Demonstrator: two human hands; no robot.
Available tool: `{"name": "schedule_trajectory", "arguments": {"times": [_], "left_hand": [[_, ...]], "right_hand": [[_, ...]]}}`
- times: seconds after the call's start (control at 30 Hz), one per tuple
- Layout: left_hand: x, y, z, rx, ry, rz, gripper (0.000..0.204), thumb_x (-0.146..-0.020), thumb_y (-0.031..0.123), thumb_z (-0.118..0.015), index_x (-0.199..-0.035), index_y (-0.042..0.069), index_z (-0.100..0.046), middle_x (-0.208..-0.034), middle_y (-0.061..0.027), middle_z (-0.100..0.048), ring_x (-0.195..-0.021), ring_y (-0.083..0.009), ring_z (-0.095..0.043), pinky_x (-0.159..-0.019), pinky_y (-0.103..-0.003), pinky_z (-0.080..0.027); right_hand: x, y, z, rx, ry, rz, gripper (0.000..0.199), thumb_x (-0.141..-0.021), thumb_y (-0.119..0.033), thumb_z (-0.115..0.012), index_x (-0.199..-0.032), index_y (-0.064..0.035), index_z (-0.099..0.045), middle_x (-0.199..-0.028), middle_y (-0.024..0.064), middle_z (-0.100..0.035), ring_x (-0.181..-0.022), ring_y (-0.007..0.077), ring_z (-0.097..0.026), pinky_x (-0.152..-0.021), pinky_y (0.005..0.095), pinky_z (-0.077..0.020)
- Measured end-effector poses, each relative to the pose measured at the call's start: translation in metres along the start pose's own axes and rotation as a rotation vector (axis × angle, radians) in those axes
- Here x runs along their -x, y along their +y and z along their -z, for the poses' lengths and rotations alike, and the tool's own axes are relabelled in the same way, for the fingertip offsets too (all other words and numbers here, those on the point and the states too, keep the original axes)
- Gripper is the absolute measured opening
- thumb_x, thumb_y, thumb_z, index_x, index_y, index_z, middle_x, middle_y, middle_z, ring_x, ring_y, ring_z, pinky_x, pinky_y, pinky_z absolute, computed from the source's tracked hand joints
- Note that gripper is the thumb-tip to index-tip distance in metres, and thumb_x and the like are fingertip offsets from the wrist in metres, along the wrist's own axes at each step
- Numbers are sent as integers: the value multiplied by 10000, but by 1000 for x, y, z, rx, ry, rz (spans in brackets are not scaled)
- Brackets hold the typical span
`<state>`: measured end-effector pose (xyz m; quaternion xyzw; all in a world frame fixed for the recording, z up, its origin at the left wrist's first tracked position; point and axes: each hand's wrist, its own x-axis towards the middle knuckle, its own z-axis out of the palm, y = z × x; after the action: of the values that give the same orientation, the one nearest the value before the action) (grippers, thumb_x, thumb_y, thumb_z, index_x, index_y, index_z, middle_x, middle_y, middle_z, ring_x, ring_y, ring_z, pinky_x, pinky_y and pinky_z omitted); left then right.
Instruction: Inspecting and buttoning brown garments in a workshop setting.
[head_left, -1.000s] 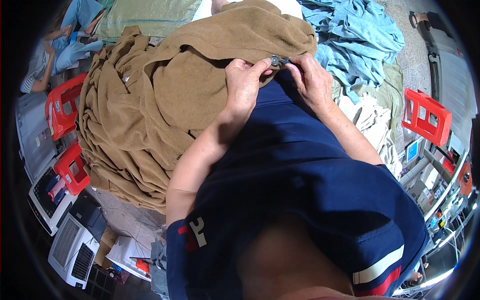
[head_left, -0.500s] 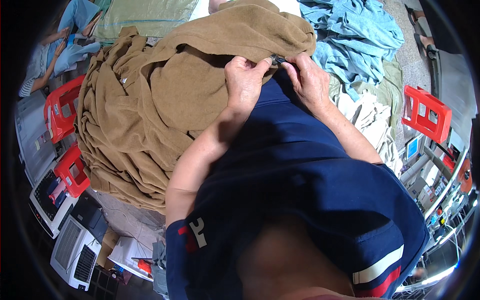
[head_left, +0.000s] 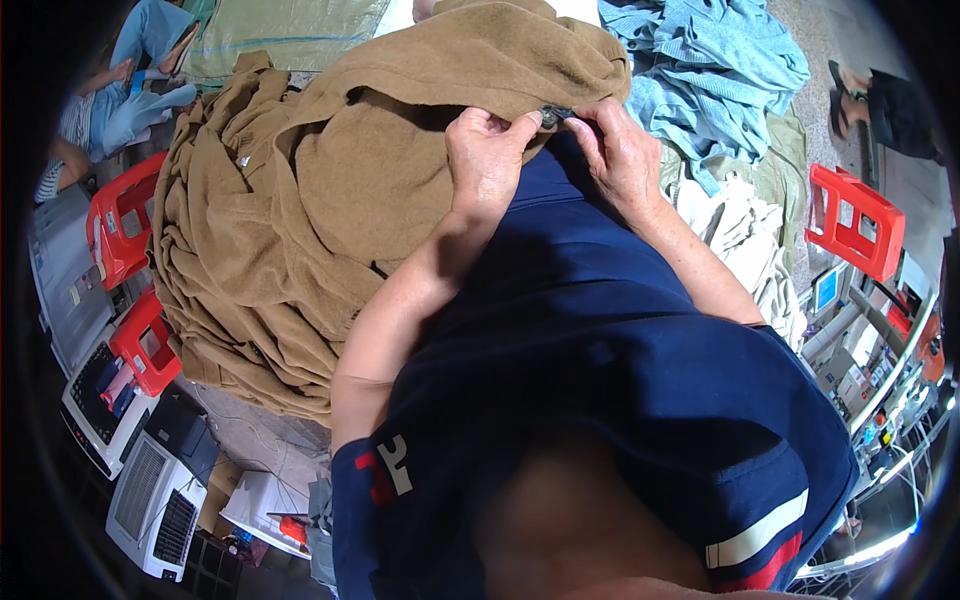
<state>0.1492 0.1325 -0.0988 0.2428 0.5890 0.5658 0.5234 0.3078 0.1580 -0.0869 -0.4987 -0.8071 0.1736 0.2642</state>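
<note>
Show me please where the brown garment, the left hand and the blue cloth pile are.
brown garment (head_left: 300, 220), head view, on its folded body
left hand (head_left: 487, 160), head view, back of hand
blue cloth pile (head_left: 710, 70), head view, middle

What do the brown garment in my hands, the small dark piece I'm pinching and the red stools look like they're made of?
Brown garment: soft, matte, fleece-like fabric; it looks fuzzy and falls in thick folds. Small dark piece, pinched between left hand and right hand: probably metal, perhaps a zipper pull; too small to tell. Red stools: moulded plastic, smooth with a slight sheen and cut-out slots.
</note>
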Motion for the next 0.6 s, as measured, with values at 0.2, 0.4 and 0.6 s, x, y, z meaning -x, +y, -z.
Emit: {"name": "schedule_trajectory", "arguments": {"times": [0.2,0.4,0.6], "left_hand": [[-2,-2,1,-132,15,34,121,-769,14,-741,-819,-63,-662,-759,-60,-689,-652,-72,-599,-595,-233,-493],[-1,1,2,-31,-21,20,111,-774,3,-723,-826,-73,-660,-762,-71,-690,-651,-76,-603,-589,-237,-496],[-4,-6,4,0,-22,55,97,-775,15,-721,-768,-59,-659,-718,-74,-682,-606,-81,-594,-555,-223,-475]], "right_hand": [[-1,2,-1,9,13,55,170,-863,-205,-684,-906,-68,-595,-787,81,-604,-695,274,-629,-572,355,-489],[0,5,-2,5,10,86,172,-855,-205,-692,-913,-68,-605,-788,79,-608,-700,262,-633,-577,347,-495],[0,5,-4,-8,16,116,166,-850,-195,-698,-908,-65,-611,-789,75,-610,-707,254,-637,-583,340,-499]]}}
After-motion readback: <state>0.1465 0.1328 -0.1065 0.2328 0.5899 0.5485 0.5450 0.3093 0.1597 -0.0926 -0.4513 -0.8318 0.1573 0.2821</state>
